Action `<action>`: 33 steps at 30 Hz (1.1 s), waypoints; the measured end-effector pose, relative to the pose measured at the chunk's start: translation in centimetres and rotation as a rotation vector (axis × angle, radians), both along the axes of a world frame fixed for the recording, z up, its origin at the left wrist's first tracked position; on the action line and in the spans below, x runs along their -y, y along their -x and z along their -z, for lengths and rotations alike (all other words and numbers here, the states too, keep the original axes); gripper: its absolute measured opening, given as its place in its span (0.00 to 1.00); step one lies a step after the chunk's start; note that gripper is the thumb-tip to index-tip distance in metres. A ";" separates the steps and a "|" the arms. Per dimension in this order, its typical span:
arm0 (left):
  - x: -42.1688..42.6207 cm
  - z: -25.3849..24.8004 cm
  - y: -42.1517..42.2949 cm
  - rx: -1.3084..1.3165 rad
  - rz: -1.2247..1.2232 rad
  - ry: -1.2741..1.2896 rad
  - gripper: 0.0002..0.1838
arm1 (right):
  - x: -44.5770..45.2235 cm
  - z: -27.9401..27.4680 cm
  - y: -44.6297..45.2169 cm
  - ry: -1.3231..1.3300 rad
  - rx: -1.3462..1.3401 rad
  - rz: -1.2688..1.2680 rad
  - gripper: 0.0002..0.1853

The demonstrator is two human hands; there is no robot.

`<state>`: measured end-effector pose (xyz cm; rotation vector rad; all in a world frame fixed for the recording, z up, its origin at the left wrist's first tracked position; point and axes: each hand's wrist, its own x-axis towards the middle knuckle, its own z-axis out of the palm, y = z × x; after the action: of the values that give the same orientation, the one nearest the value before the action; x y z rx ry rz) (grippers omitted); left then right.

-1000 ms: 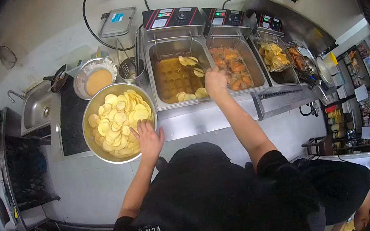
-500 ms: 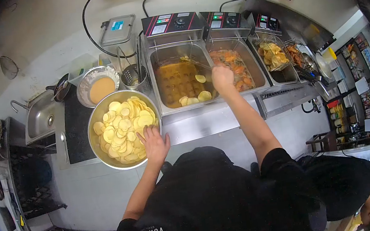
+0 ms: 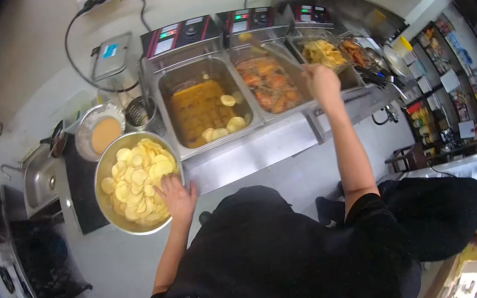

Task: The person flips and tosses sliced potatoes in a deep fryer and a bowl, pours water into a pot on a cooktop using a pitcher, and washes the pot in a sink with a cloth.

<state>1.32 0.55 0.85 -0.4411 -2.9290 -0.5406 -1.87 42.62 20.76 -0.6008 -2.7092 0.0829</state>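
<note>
Light floor shows between the torso and the work surface. A person in black occupies the space at lower right, beside the wearer's right sleeve. The steel ledge forms a flat strip along the fryer fronts. In this view, the near rim of the large metal bowl extends past the front edge of the dark counter panel.

The left hand is spread, thumb apart, over the bowl's right rim, with its fingertips at the slices; whether it grips one cannot be told. The right hand is closed around the end of a metal utensil, raised near the right tank. The utensil slants over the middle tank; at its far end is a blurred yellow piece.

The large bowl contains a heap of pale yellow slices. Behind it, a smaller bowl contains tan batter. The left tank contains amber oil, with several slices near its front right corner. The middle tank contains orange-brown pieces in bubbling oil. Over the right tank, a wire basket contains yellow chips.
</note>
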 end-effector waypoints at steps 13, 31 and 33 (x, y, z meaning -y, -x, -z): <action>-0.4 0.7 0.2 -0.054 -0.062 0.046 0.27 | -19.7 -5.0 -1.6 -0.211 0.220 0.321 0.22; -0.7 0.6 0.2 -0.087 -0.122 -0.028 0.26 | 7.0 4.4 7.6 -0.388 0.396 -0.714 0.06; -0.4 0.6 0.1 -0.080 -0.129 -0.032 0.26 | 6.7 2.9 7.4 -0.392 0.381 -0.694 0.06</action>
<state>1.18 0.99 0.27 -0.2608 -2.8430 -0.5379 -9.27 35.94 17.82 0.4939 -3.0381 -0.4150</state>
